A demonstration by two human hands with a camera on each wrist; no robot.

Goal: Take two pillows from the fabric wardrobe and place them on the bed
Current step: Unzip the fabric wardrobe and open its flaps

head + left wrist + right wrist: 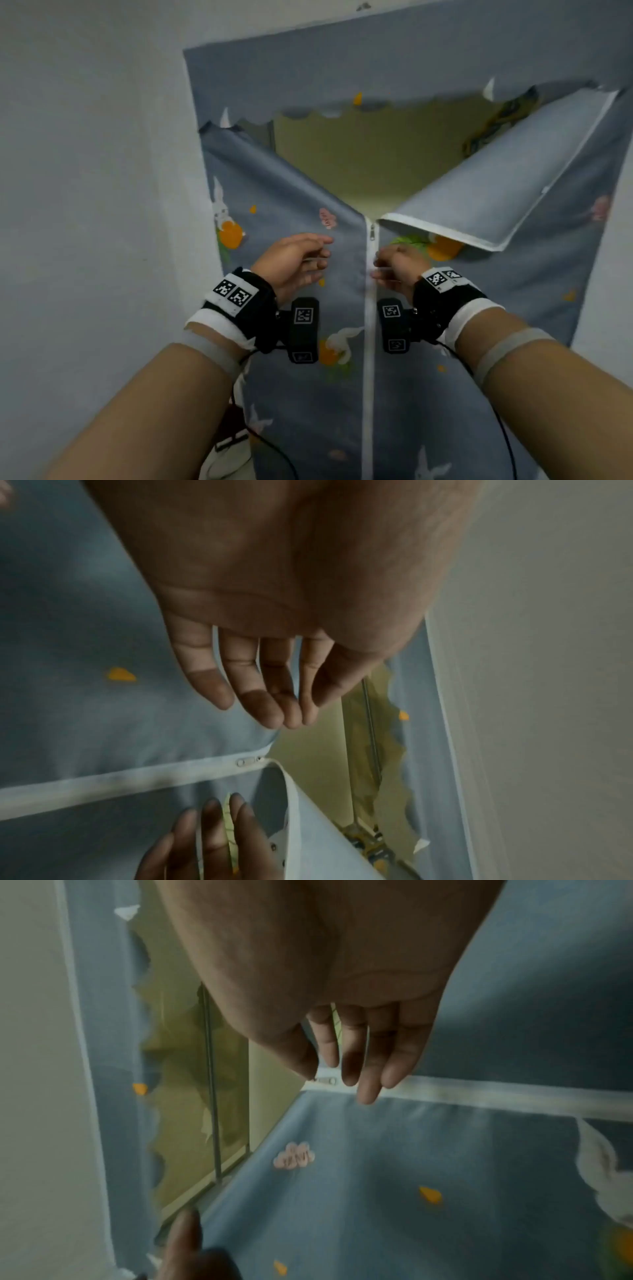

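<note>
The fabric wardrobe has a blue-grey cover printed with rabbits and oranges. Its white zipper is undone at the top, and the right flap is folded outward and down. The opening shows only yellow-green lining; no pillow is visible. My left hand hovers open in front of the left panel, holding nothing. My right hand has straight fingers beside the zipper pull, just below the fold. I cannot tell whether it touches the pull.
A plain white wall runs close on the left of the wardrobe. A metal frame pole stands inside the opening. Some patterned cloth shows at the upper right inside. Cables and a white object lie low on the left.
</note>
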